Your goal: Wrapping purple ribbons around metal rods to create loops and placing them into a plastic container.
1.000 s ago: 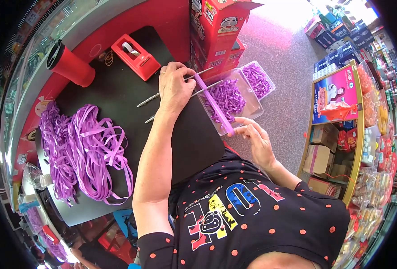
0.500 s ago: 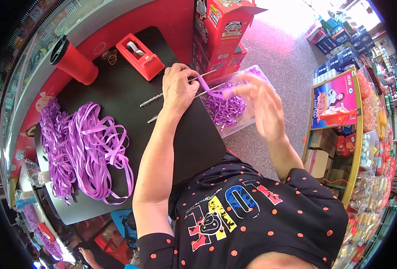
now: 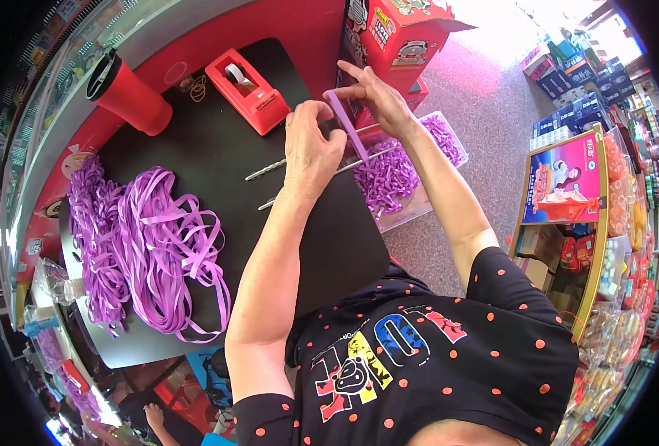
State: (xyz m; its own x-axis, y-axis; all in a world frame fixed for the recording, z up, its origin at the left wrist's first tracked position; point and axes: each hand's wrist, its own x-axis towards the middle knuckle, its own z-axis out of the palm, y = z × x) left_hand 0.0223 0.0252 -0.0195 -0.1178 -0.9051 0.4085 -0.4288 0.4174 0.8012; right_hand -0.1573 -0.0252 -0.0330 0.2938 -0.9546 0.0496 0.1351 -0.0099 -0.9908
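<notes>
Two thin metal rods stick out over the edge of the black table; their near ends, one a twisted rod, lie on the tabletop. My left hand is closed over the twisted rod, its fingers bent and partly hiding it. A flat purple ribbon stretches up from the second rod. At the ribbon's upper end is my right hand, pinching it, with one finger stretched out. Below the rods, a clear plastic bin holds many small folded purple ribbon pieces.
Two big bundles of purple ribbon lie on the table's left. A red tape dispenser and a red tumbler stand at the back. Tall red cartons rise behind the bin. A display shelf stands at right.
My right hand has moved left and up, from over the bin to beside my left hand. The ribbon now stands taut and upright. The view has shifted slightly.
</notes>
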